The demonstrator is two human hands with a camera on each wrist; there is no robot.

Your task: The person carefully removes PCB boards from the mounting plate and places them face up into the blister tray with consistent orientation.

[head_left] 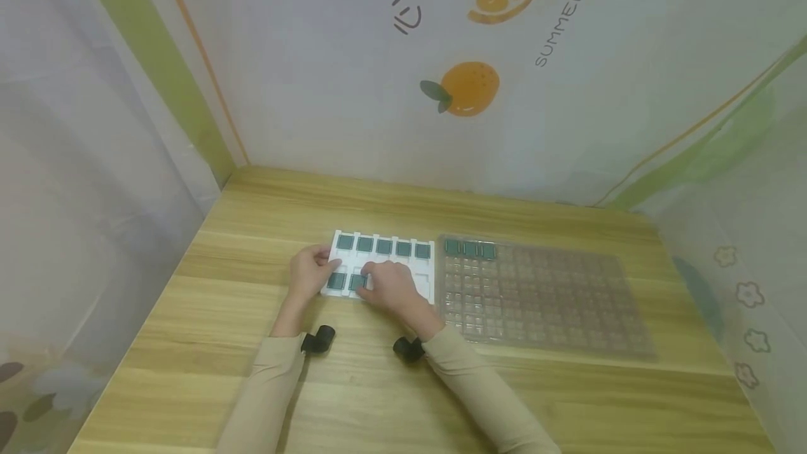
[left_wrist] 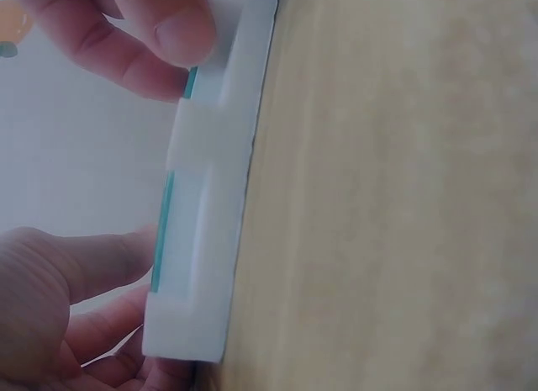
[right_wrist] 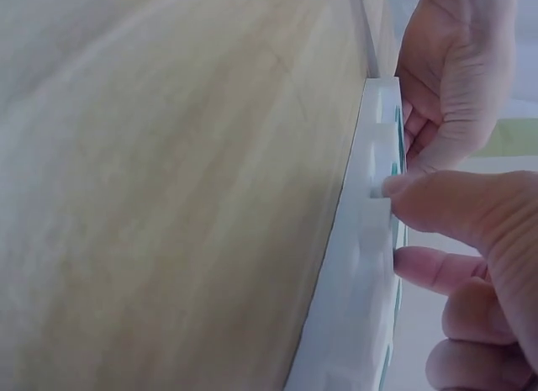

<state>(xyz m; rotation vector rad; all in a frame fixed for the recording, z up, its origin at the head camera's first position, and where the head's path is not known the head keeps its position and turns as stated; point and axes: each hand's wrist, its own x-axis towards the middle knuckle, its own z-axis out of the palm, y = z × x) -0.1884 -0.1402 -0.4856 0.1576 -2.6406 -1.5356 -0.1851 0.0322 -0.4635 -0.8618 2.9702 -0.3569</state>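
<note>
A white foam tray (head_left: 384, 263) lies on the table, holding thin green square chips in two rows of slots. My left hand (head_left: 309, 273) grips its left end, thumb on top near the lower-left chip (head_left: 337, 281) and the other fingers at the side. With thumb and fingers, my right hand (head_left: 392, 287) pinches the second chip (head_left: 357, 282) of the lower row at its slot. From the right wrist, the thumb (right_wrist: 445, 202) shows at a notch in the tray's wall (right_wrist: 361, 265). Chip edges (left_wrist: 163, 231) look teal in the left wrist view.
Right of the foam tray lies a clear plastic tray (head_left: 548, 300) with many small compartments; 3 green chips (head_left: 470, 249) sit in its top-left corner. The wooden table (head_left: 353, 405) meets a printed curtain (head_left: 340, 90) at the back. Black wrist cameras (head_left: 318, 340) sit at both wrists.
</note>
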